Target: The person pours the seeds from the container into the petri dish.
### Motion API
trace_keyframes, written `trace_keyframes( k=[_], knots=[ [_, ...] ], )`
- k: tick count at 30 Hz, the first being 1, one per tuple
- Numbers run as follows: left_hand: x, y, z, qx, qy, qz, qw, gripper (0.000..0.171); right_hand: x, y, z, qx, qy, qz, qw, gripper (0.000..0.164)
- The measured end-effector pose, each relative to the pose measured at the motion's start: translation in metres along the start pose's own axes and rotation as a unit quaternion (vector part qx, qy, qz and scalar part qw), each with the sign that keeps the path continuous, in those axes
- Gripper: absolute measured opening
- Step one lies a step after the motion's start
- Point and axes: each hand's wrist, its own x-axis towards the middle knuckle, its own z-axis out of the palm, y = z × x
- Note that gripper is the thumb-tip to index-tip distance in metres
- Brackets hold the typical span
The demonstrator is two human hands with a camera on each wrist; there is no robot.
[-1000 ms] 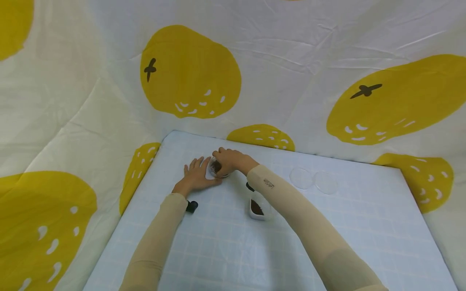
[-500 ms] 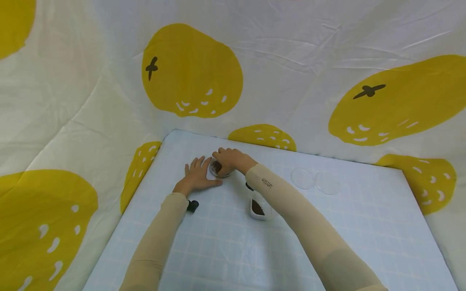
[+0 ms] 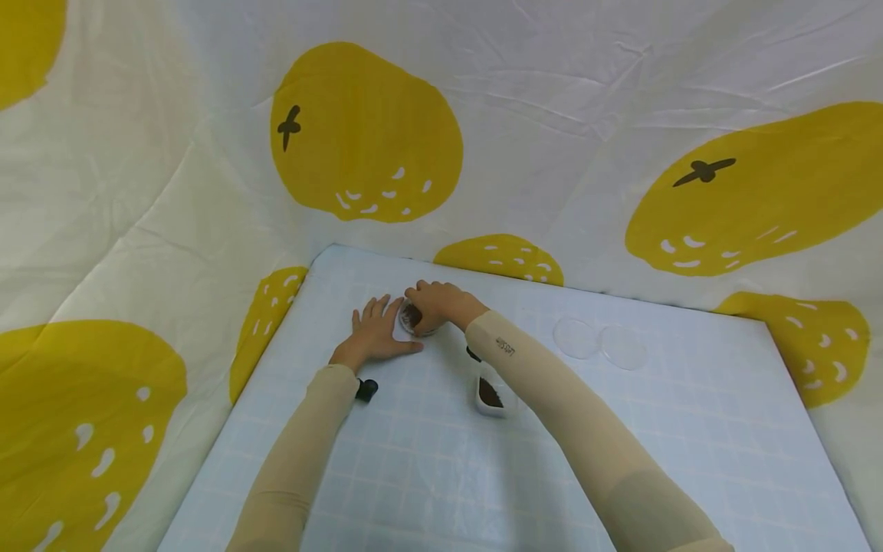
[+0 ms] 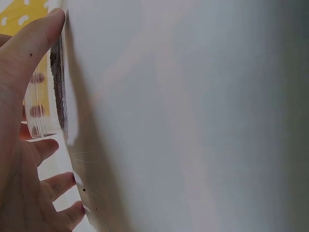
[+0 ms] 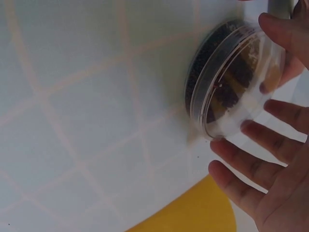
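A clear round petri dish (image 3: 410, 313) with dark brown soil-like crumbs stands at the far left of the table. From above, my right hand (image 3: 444, 303) holds it by the rim, thumb in front and fingers behind. Close against its left side, my left hand (image 3: 375, 337) rests with fingers spread and thumb stretched along the front. In the right wrist view the clear upper wall of the dish (image 5: 231, 82) lies between thumb and fingers. The left wrist view shows the dish (image 4: 43, 104) inside the curve of my left hand (image 4: 14, 159). My right hand hides part of the dish.
A small white tub (image 3: 490, 392) of brown soil-like stuff stands nearer, partly behind my right forearm. To the right lie two clear round discs, a left one (image 3: 576, 339) and a right one (image 3: 623, 346). A fruit-patterned cloth (image 3: 524, 176) walls the table's back and sides.
Both hands and the dish keep nearly the same places. Only the head view has shifted slightly.
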Motion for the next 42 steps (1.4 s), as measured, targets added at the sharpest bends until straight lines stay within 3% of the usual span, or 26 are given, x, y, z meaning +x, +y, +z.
trace_keyframes(
  k=[11,21,32,42],
  knots=[
    [0.001,0.009,0.000,0.001,-0.004,0.005,1.0000,0.112,-0.007,0.006,0.003,0.005,-0.001,0.008,1.000,0.083],
    [0.000,0.007,-0.005,0.000,0.016,0.022,0.9996,0.113,-0.033,0.017,-0.018,0.014,0.024,0.012,1.000,0.068],
    [-0.012,0.015,-0.009,0.001,0.048,0.051,0.9975,0.110,-0.096,0.036,-0.025,0.065,0.100,0.011,0.993,0.064],
    [-0.032,0.036,-0.009,-0.013,0.080,0.074,0.9940,0.108,-0.158,0.045,0.000,0.124,0.189,0.012,0.974,0.060]
  ],
)
